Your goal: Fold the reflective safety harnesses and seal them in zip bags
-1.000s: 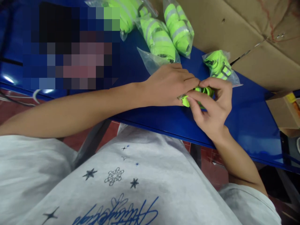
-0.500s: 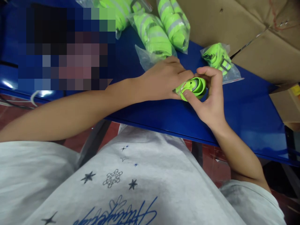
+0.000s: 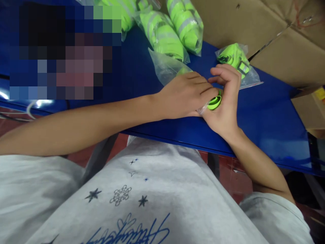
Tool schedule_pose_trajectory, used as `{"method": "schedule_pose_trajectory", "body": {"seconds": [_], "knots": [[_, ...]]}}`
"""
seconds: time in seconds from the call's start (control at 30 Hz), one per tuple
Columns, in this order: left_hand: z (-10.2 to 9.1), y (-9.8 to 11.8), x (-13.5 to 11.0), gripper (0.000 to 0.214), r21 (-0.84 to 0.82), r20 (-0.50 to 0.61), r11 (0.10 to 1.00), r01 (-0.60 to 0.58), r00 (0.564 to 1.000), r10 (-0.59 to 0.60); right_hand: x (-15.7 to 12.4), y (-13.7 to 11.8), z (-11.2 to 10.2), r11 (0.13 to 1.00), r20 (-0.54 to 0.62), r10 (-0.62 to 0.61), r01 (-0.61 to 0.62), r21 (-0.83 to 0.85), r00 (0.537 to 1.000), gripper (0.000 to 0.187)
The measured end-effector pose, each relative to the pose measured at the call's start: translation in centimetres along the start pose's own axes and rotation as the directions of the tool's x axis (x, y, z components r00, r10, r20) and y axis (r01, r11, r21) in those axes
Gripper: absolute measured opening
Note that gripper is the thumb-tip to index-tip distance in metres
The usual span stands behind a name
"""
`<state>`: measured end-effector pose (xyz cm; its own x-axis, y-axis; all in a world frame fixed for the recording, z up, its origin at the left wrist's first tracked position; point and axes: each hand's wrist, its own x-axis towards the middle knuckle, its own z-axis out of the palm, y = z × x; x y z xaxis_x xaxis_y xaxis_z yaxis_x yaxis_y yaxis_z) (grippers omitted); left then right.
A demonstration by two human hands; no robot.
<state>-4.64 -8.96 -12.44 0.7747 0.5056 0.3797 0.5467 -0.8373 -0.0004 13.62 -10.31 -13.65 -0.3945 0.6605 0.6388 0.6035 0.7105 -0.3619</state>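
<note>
A bright yellow-green reflective strap (image 3: 214, 102), rolled into a coil, sits between my two hands, mostly covered by them. My left hand (image 3: 189, 96) is closed over the coil's left side, back of the hand up. Clear plastic (image 3: 202, 109) pokes out beside its thumb. From the right, my right hand (image 3: 225, 101) curls round the coil, thumb underneath and fingers bent above. Just beyond my left hand lies a clear plastic bag (image 3: 162, 66), with some yellow-green material showing by my knuckles.
Bagged reflective rolls (image 3: 165, 37) lie at the back of the blue table (image 3: 269, 128). Another bagged strap with a buckle (image 3: 235, 59) is behind my right hand. Large cardboard boxes (image 3: 286, 51) stand along the far edge. A blurred-out patch covers the upper left.
My left hand has moved right and slightly nearer me, over the coil, so less of the strap shows. My right fingers are bent more tightly. Plastic now shows between the thumbs.
</note>
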Motion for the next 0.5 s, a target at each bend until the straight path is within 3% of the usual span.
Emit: {"method": "schedule_pose_trajectory", "body": {"seconds": [0.1, 0.17, 0.27, 0.5], "knots": [[0.3, -1.5, -0.5, 0.049, -0.081, -0.071, 0.994, 0.079, 0.994, -0.085, -0.1, 0.3, -1.1, 0.999, -0.02, -0.044, 0.044, 0.016, 0.999, 0.05], [0.4, -2.6, -0.8, 0.064, -0.139, -0.089, 0.976, 0.168, 0.979, -0.181, -0.2, 0.2, -2.0, 0.995, -0.023, -0.1, 0.099, -0.03, 0.995, 0.035], [0.3, -3.8, -1.1, 0.081, -0.162, -0.1, 0.952, 0.261, 0.955, -0.279, -0.3, -0.1, -2.8, 0.981, 0.064, -0.164, 0.169, -0.095, 0.984, 0.017], [0.2, -3.4, -1.0, 0.075, -0.111, -0.075, 0.975, 0.194, 0.976, -0.203, -0.6, -0.3, -2.6, 0.985, 0.14, -0.163, 0.17, -0.037, 0.977, 0.04]]}}
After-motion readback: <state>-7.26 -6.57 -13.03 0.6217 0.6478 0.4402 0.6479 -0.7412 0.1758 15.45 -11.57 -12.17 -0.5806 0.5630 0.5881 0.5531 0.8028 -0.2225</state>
